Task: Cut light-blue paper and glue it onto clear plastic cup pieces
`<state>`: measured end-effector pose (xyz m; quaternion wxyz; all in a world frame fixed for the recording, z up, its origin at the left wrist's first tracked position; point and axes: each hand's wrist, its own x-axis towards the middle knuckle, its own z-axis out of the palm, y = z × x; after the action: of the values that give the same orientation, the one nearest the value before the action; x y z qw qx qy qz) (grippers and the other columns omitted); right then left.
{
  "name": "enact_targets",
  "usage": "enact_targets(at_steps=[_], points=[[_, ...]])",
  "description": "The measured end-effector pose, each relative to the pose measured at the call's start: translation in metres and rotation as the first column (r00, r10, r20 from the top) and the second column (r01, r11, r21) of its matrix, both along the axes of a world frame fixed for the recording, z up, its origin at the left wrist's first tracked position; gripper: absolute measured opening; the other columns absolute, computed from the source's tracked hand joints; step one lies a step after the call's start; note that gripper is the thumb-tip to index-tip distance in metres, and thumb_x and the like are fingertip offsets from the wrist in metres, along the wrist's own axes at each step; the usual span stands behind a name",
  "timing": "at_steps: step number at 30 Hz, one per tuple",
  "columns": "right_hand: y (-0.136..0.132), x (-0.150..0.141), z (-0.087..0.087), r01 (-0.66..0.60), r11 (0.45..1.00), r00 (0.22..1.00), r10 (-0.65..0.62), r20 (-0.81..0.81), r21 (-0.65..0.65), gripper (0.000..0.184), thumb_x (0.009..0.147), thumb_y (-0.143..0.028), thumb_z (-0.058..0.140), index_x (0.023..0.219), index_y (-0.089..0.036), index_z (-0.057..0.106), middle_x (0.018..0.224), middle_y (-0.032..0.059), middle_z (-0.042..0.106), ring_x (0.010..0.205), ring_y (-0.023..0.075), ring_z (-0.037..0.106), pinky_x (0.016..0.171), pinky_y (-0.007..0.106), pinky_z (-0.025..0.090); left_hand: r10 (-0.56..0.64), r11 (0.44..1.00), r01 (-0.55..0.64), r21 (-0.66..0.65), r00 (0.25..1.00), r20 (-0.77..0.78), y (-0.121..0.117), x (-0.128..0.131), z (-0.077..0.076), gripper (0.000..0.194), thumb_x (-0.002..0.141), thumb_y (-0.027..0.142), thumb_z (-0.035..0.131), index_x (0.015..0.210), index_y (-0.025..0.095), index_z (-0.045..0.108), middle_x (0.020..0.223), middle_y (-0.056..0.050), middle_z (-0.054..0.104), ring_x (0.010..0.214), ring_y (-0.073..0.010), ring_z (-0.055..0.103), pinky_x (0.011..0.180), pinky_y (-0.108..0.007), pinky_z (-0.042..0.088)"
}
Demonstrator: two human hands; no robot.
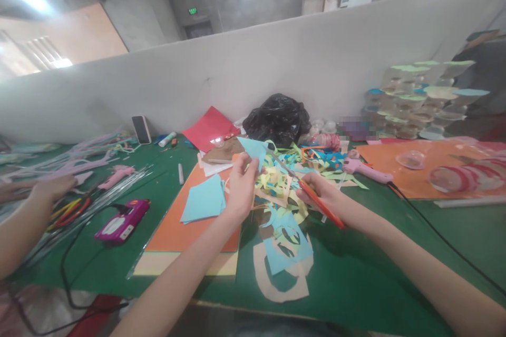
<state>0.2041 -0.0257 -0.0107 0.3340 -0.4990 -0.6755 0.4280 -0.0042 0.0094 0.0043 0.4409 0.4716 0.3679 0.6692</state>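
Pinched in my left hand (242,184) is a light blue piece of paper (253,150), held up over the table. My right hand (324,196) is closed around a pair of scissors (316,199) with orange-red handles. The blades point up and left, close to the paper's right side; whether they touch it I cannot tell. Below both hands spreads a heap of paper scraps (276,184) in yellow, blue and peach. A stack of blue paper squares (203,199) lies left of my left hand, on orange sheets (177,237).
A black plastic bag (276,118) sits at the back. Right of the scraps lies a pink glue gun (369,170) with a trailing cord. Another person's hands (51,189) are at the left, near a purple power strip (123,221). Stacked plastic cups (427,100) stand at the back right.
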Motion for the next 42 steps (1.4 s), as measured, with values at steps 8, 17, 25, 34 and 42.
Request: enact_targets(at_steps=[8, 17, 25, 34, 42], points=[[-0.006, -0.005, 0.014, 0.095, 0.990, 0.991, -0.084, 0.107, -0.101, 0.063, 0.074, -0.082, 0.057, 0.088, -0.023, 0.041, 0.068, -0.0048, 0.047, 0.060, 0.0129, 0.044, 0.056, 0.027, 0.035, 0.048, 0.996, -0.049, -0.075, 0.999, -0.024, 0.000, -0.003, 0.003, 0.030, 0.079, 0.042, 0.073, 0.088, 0.023, 0.052, 0.081, 0.005, 0.045, 0.062, -0.0069, 0.046, 0.060, -0.021, 0.049], [-0.009, -0.005, 0.016, 0.027, 0.992, 0.992, -0.011, 0.125, -0.121, 0.063, 0.073, -0.081, 0.061, 0.087, -0.023, 0.042, 0.066, -0.0053, 0.049, 0.059, 0.0119, 0.042, 0.056, 0.026, 0.033, -0.040, 0.996, 0.045, -0.077, 0.997, 0.064, -0.003, 0.001, 0.006, 0.031, 0.077, 0.038, 0.077, 0.084, 0.021, 0.052, 0.083, 0.005, 0.042, 0.071, -0.0061, 0.049, 0.068, -0.019, 0.053], [-0.005, -0.005, 0.017, 0.091, 0.979, 0.991, -0.071, 0.112, -0.183, 0.069, 0.067, -0.087, 0.059, 0.087, -0.023, 0.040, 0.060, -0.0067, 0.046, 0.054, 0.0113, 0.041, 0.051, 0.026, 0.032, 0.017, 0.997, -0.010, -0.073, 0.994, 0.105, 0.001, -0.001, 0.006, 0.037, 0.072, 0.039, 0.079, 0.080, 0.021, 0.048, 0.080, 0.006, 0.041, 0.072, -0.0075, 0.051, 0.069, -0.022, 0.054], [0.001, -0.002, -0.001, 0.043, 0.986, 0.991, -0.021, 0.131, -0.164, 0.061, 0.073, -0.078, 0.064, 0.088, -0.023, 0.043, 0.061, -0.0067, 0.048, 0.052, 0.0101, 0.039, 0.049, 0.023, 0.032, 0.057, 0.994, -0.053, -0.101, 0.997, 0.043, 0.003, -0.002, 0.000, 0.031, 0.078, 0.040, 0.075, 0.083, 0.021, 0.052, 0.077, 0.006, 0.045, 0.068, -0.0079, 0.048, 0.071, -0.022, 0.049], [-0.001, -0.003, 0.005, 0.008, 0.987, 0.997, 0.006, 0.083, -0.162, 0.057, 0.073, -0.073, 0.069, 0.085, -0.022, 0.045, 0.064, -0.0059, 0.049, 0.052, 0.0091, 0.039, 0.049, 0.022, 0.033, -0.007, 0.996, 0.001, -0.085, 0.998, -0.060, -0.004, 0.002, -0.004, 0.029, 0.080, 0.045, 0.074, 0.082, 0.020, 0.058, 0.080, 0.002, 0.055, 0.073, -0.0105, 0.056, 0.070, -0.023, 0.049]])
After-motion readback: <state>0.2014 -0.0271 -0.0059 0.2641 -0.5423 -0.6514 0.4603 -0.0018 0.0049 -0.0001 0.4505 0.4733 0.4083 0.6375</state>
